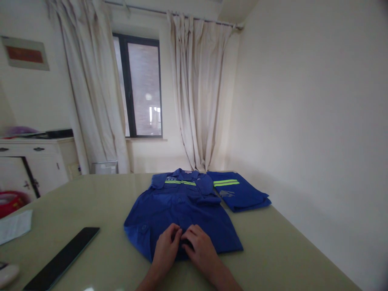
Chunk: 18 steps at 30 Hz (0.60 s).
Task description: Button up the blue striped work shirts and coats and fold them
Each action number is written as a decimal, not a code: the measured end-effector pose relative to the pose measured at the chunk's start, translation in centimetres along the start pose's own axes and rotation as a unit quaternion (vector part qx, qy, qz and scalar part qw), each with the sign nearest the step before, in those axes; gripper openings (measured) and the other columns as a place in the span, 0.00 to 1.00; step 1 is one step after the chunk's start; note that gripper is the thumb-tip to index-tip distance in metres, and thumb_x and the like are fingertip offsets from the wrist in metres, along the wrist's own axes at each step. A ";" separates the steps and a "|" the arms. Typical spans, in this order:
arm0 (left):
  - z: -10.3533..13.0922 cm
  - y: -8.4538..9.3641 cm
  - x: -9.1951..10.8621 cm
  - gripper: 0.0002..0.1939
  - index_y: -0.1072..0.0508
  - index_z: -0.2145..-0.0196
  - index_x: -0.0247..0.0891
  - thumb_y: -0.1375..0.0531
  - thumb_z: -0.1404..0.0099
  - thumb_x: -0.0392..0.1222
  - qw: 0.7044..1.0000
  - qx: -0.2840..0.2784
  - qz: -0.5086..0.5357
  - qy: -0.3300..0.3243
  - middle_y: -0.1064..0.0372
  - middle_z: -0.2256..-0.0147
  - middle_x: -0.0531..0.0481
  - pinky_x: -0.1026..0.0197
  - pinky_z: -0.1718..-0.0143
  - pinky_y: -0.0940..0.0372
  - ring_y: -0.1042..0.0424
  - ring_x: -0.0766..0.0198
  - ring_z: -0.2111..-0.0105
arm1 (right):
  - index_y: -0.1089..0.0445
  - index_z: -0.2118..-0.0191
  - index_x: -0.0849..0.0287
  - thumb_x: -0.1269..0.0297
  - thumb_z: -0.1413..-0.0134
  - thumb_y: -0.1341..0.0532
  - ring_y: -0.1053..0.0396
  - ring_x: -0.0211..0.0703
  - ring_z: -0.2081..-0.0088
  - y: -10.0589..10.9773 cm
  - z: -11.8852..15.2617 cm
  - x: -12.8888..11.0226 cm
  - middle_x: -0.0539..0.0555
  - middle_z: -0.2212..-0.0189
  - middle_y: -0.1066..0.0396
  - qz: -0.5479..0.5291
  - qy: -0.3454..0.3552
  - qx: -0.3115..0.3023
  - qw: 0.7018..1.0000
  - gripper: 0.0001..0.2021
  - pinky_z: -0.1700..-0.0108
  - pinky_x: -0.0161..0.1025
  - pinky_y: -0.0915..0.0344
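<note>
A blue work shirt (pixel 188 208) lies on the table with its collar at the far end and yellow-green reflective strips across the chest. Its lower left corner is folded inward. At the near hem, my left hand (pixel 167 242) has its fingers curled and pinched on the cloth. Close beside it, my right hand (pixel 198 242) is also closed on the hem, thumb against fingers. The hands nearly touch, near the shirt's front middle. To the right of the shirt rests a folded blue garment (pixel 242 196) with a similar reflective strip and a grey print.
On the table (pixel 106 202), a long black flat object (pixel 63 258) lies at the left, near a sheet of paper (pixel 15 226) and a white rounded object (pixel 7 275). A wall (pixel 303 121) borders the right side. A red basin (pixel 13 202) stands beyond the left edge.
</note>
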<state>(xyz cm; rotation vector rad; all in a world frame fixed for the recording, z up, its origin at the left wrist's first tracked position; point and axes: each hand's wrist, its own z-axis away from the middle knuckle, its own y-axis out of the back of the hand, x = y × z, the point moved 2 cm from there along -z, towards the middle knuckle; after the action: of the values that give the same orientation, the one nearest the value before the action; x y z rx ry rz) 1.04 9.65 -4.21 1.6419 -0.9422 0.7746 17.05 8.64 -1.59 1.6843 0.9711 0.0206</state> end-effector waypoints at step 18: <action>0.2 0.0 -0.5 0.21 0.26 0.67 0.39 0.42 0.33 0.61 0.993 0.012 0.116 -0.019 0.27 0.70 0.50 0.61 0.64 0.34 0.28 0.59 0.67 | 0.25 0.64 0.53 0.71 0.36 0.36 0.30 0.44 0.56 -0.7 -0.8 -0.5 0.49 0.60 0.26 -0.009 -0.064 0.062 0.996 0.06 0.53 0.39 0.41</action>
<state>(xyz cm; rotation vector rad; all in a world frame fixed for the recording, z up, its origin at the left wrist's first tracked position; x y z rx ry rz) 0.86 9.58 -4.69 1.5901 -1.1696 0.9171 15.95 8.97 -1.64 1.7678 0.9061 -0.1600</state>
